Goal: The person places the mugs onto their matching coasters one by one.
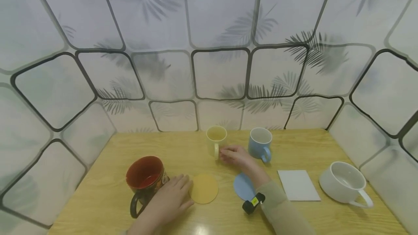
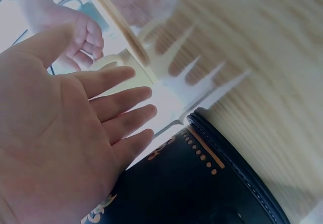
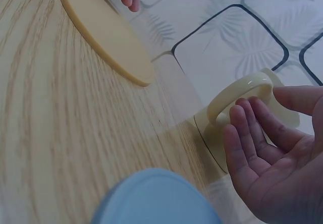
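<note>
In the head view a pale yellow mug stands upright near the back of the table, handle toward me. My right hand reaches in from its right, fingertips right at the handle, thumb and fingers apart and loosely bent in the right wrist view. A blue mug stands just right of that hand. My left hand lies low over the table, fingers extended, between a big dark mug with a red inside and a round yellow coaster. Its palm and straight fingers hold nothing in the left wrist view.
Under my right forearm lies a round blue coaster, partly hidden. Farther right are a white square coaster and a wide white mug near the table's right edge. A patterned curtain rises behind the table and along both sides.
</note>
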### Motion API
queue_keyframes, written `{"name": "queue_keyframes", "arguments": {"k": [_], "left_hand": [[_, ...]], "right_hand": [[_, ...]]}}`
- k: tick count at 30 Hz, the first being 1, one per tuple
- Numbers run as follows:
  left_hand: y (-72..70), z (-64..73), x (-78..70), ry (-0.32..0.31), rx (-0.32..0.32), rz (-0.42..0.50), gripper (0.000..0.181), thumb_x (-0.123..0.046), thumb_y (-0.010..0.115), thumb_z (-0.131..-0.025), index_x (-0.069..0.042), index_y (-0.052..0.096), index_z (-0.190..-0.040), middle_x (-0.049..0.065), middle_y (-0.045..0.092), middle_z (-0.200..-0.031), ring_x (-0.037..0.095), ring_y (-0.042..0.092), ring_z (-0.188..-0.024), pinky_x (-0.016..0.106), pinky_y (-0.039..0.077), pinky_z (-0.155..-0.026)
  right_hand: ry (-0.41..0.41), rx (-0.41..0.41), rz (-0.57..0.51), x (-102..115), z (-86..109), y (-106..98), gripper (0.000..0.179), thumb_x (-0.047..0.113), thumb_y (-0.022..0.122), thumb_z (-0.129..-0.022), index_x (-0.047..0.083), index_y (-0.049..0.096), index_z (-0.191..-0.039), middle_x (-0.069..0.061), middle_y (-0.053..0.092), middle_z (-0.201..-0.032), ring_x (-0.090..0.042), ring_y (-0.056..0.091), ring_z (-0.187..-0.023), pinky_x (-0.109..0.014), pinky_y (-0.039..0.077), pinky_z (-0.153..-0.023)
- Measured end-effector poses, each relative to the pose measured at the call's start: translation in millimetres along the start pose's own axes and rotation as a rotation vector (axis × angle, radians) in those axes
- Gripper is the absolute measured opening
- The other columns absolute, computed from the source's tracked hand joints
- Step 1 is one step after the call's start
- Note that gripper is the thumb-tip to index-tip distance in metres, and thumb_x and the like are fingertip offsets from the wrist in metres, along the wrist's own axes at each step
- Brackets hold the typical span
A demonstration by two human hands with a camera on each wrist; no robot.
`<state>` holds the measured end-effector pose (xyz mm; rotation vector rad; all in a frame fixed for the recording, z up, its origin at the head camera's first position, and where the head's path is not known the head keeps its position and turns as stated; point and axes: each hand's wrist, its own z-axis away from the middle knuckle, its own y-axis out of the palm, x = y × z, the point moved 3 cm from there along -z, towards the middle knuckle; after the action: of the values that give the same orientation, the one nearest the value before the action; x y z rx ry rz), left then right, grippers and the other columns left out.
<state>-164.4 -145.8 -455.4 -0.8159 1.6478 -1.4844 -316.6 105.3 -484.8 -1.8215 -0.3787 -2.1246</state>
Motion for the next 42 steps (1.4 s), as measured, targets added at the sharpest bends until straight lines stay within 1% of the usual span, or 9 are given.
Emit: {"name": "queue_keyframes", "arguments": {"k": [7,13,17,21,23,28,36,38,42], "left_hand": [[2.9,-6.4,0.0,-0.011,0.028,-0.010,0.068,-0.046,0.068,-0.100,0.002,0.058,-0.147,0.021,0.056,-0.157,0.040,0.053,-0.147,0.055,0.043,-0.124],[4.1,-11.5,-0.8,-0.037,0.052,0.002,0.072,-0.045,0.070,-0.099,0.005,0.054,-0.150,0.022,0.054,-0.158,0.040,0.051,-0.149,0.056,0.042,-0.125],[5.4,-13.5,-0.4,-0.054,0.068,0.006,0.074,-0.044,0.071,-0.099,0.005,0.053,-0.151,0.022,0.052,-0.160,0.040,0.049,-0.150,0.056,0.040,-0.126],[6.2,-15.1,0.0,-0.056,0.076,-0.008,0.074,-0.043,0.072,-0.098,0.005,0.052,-0.151,0.022,0.052,-0.160,0.040,0.048,-0.151,0.055,0.040,-0.127],[6.8,-15.6,0.4,-0.055,0.080,-0.019,0.074,-0.043,0.072,-0.098,0.004,0.052,-0.151,0.022,0.052,-0.160,0.039,0.048,-0.151,0.055,0.040,-0.127],[7.8,-15.9,0.4,-0.052,0.083,-0.028,0.075,-0.042,0.074,-0.097,0.004,0.053,-0.151,0.022,0.051,-0.160,0.039,0.048,-0.151,0.054,0.040,-0.127],[4.8,-15.9,-2.2,-0.056,0.079,-0.011,0.075,-0.039,0.077,-0.095,0.007,0.053,-0.150,0.025,0.052,-0.159,0.041,0.049,-0.150,0.055,0.041,-0.126],[5.6,-16.3,-2.2,-0.056,0.074,-0.009,0.074,-0.038,0.077,-0.095,0.007,0.053,-0.149,0.025,0.052,-0.158,0.041,0.050,-0.149,0.055,0.042,-0.126],[9.1,-17.5,-1.6,-0.056,0.059,-0.011,0.073,-0.038,0.077,-0.094,0.007,0.055,-0.148,0.025,0.054,-0.156,0.041,0.052,-0.147,0.055,0.043,-0.125]], "right_hand": [[0.008,-0.009,-0.010,-1,-3.4,1,0.036,0.012,0.062,-0.106,-0.016,0.063,-0.129,0.008,0.076,-0.094,-0.003,0.072,-0.086,-0.027,0.064,-0.093],[0.022,-0.016,-0.006,1,-4.9,4,0.037,0.013,0.062,-0.106,-0.016,0.063,-0.129,0.007,0.075,-0.093,-0.004,0.071,-0.086,-0.030,0.064,-0.098],[0.003,-0.015,0.068,4,-4.7,5,0.040,0.016,0.061,-0.107,-0.016,0.064,-0.130,-0.003,0.078,-0.104,-0.007,0.072,-0.093,-0.033,0.063,-0.100],[-0.015,-0.014,0.098,7,-5.7,7,0.043,0.016,0.060,-0.107,-0.017,0.062,-0.133,-0.023,0.076,-0.121,-0.019,0.076,-0.105,-0.039,0.062,-0.105],[-0.020,-0.012,0.091,8,-6.3,8,0.043,0.015,0.059,-0.107,-0.019,0.060,-0.134,-0.029,0.073,-0.126,-0.026,0.076,-0.110,-0.041,0.061,-0.107],[-0.028,-0.006,0.084,8,-5.6,9,0.042,0.013,0.059,-0.107,-0.020,0.059,-0.134,-0.033,0.069,-0.131,-0.033,0.075,-0.116,-0.044,0.059,-0.109],[-0.054,0.037,0.062,6,-5.1,12,0.040,0.012,0.060,-0.107,-0.019,0.062,-0.131,-0.031,0.068,-0.134,-0.015,0.073,-0.109,-0.040,0.059,-0.109],[-0.054,0.047,0.060,6,-5.0,12,0.040,0.012,0.060,-0.107,-0.019,0.062,-0.131,-0.032,0.066,-0.136,-0.014,0.072,-0.110,-0.037,0.060,-0.108],[-0.059,0.057,0.039,5,-4.9,13,0.040,0.011,0.059,-0.107,-0.019,0.060,-0.133,-0.035,0.063,-0.140,-0.020,0.072,-0.116,-0.036,0.060,-0.108]]}}
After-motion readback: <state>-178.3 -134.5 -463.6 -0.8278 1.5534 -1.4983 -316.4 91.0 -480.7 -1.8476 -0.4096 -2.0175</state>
